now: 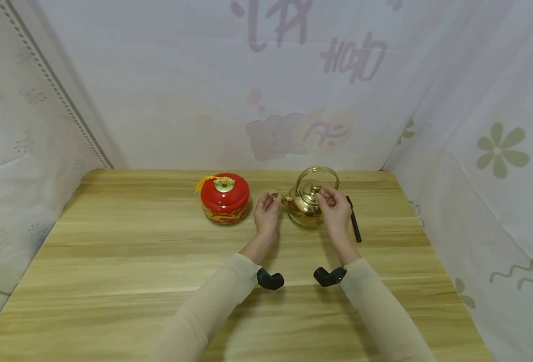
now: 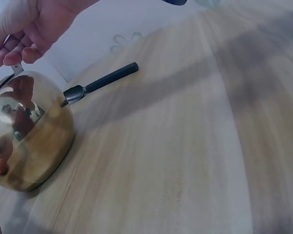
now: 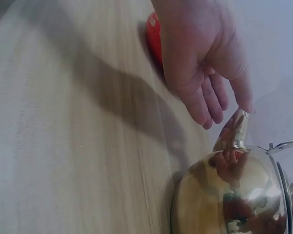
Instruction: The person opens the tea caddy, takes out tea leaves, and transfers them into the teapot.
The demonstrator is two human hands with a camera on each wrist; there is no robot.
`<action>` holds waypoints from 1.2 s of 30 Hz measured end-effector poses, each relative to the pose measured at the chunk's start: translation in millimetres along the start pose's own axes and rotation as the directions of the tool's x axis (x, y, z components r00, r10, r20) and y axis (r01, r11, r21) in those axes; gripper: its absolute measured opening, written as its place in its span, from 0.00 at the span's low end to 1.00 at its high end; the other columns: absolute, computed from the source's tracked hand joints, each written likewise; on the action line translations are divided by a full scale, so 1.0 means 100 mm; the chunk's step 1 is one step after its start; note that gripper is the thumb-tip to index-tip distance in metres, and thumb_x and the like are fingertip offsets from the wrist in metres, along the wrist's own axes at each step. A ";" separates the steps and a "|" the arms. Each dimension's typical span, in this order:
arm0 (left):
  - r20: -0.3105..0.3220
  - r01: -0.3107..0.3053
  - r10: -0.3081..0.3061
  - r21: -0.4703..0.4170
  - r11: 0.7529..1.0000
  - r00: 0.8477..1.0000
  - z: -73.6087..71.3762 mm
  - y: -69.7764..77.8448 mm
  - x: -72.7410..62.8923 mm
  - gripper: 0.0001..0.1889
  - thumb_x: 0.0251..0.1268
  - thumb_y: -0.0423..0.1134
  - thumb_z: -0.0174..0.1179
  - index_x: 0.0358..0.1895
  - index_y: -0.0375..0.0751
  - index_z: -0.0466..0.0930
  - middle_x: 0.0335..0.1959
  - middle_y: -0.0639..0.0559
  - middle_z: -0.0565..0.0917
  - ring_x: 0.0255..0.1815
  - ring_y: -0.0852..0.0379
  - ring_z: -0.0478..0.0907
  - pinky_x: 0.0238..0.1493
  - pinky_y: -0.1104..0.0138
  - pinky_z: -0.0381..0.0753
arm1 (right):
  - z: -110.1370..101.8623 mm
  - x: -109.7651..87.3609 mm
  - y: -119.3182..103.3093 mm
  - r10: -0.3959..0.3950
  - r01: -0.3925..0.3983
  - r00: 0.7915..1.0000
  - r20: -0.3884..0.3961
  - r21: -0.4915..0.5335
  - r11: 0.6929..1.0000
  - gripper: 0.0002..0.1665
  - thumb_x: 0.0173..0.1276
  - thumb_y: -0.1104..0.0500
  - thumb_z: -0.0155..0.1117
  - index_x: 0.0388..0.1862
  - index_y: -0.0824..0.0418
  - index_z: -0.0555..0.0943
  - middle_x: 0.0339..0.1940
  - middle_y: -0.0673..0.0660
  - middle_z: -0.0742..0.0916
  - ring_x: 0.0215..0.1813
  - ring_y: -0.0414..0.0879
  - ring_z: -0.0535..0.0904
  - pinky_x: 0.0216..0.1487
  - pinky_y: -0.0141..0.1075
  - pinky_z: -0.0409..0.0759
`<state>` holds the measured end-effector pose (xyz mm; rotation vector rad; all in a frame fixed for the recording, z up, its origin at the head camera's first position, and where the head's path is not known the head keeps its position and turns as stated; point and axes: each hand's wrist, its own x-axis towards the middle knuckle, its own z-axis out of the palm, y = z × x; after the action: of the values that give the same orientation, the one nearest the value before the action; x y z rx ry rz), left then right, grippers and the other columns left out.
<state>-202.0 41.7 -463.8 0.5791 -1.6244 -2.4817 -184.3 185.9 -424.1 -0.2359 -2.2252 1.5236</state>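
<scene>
A shiny gold kettle [image 1: 304, 208] with an arched handle [image 1: 321, 171] stands at the back of the table, its spout toward the left. My left hand [image 1: 266, 213] pinches the spout tip [image 3: 241, 119], thumb against the metal and the other fingers loosely bent. At the kettle's right side is my right hand [image 1: 337, 211]. Its thumb and index fingertips are right beside the lid knob [image 1: 315, 187]; I cannot tell whether they grip it. The left wrist view shows that hand's other fingers bent above the kettle, near the handle mount.
A round red jar [image 1: 225, 196] with a gold medallion and yellow tassel stands left of my left hand. Right of the kettle lies a black-handled tool [image 2: 110, 78] with a dark, scoop-like head. Patterned cloth [image 1: 180, 90] hangs behind the wooden table [image 1: 126, 241].
</scene>
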 end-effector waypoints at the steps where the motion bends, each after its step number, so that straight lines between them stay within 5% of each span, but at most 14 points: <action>1: -0.007 0.004 -0.004 0.005 1.000 1.000 0.01 0.00 0.01 0.28 0.63 0.34 0.61 0.65 0.31 0.65 0.62 0.37 0.72 0.66 0.46 0.67 0.65 0.61 0.70 | 0.01 0.01 0.00 0.006 -0.006 1.000 -0.006 -0.018 1.000 0.19 0.62 0.60 0.67 0.50 0.68 0.80 0.39 0.62 0.84 0.30 0.33 0.73 0.28 0.17 0.71; 13: -0.019 0.008 -0.008 -0.012 1.000 1.000 0.08 -0.01 0.08 0.25 0.63 0.32 0.60 0.62 0.29 0.67 0.57 0.35 0.75 0.61 0.45 0.71 0.62 0.61 0.73 | 0.11 0.12 0.02 -0.051 0.044 0.998 -0.034 -0.172 0.984 0.18 0.61 0.62 0.68 0.49 0.68 0.81 0.36 0.62 0.84 0.27 0.38 0.71 0.26 0.22 0.67; 22: -0.033 -0.005 0.005 0.007 1.000 0.999 0.10 -0.01 0.09 0.11 0.62 0.32 0.61 0.46 0.32 0.78 0.45 0.43 0.81 0.50 0.52 0.77 0.52 0.64 0.78 | 0.13 0.16 0.04 -0.082 0.071 0.996 -0.037 -0.246 0.967 0.17 0.60 0.60 0.69 0.46 0.66 0.83 0.36 0.63 0.86 0.36 0.55 0.79 0.39 0.41 0.73; 29: -0.037 -0.009 0.009 0.002 1.000 0.999 0.11 -0.03 0.09 0.09 0.61 0.32 0.62 0.42 0.33 0.79 0.40 0.46 0.82 0.43 0.57 0.77 0.55 0.55 0.77 | 0.15 0.16 0.03 -0.065 0.056 0.998 -0.025 -0.269 0.961 0.18 0.60 0.58 0.69 0.47 0.65 0.83 0.38 0.63 0.84 0.41 0.55 0.79 0.41 0.45 0.78; 36: -0.036 -0.016 0.017 0.021 1.000 0.999 0.11 -0.03 0.08 0.09 0.61 0.32 0.62 0.43 0.32 0.79 0.41 0.45 0.82 0.44 0.56 0.77 0.54 0.58 0.78 | 0.16 0.15 0.04 -0.027 0.019 0.999 -0.023 -0.287 0.958 0.19 0.61 0.56 0.68 0.49 0.63 0.82 0.39 0.60 0.83 0.43 0.53 0.78 0.40 0.45 0.77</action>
<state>-212.9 49.6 -464.7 0.6074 -1.6362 -2.4310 -204.9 179.3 -428.5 -0.3140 -2.4142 1.1735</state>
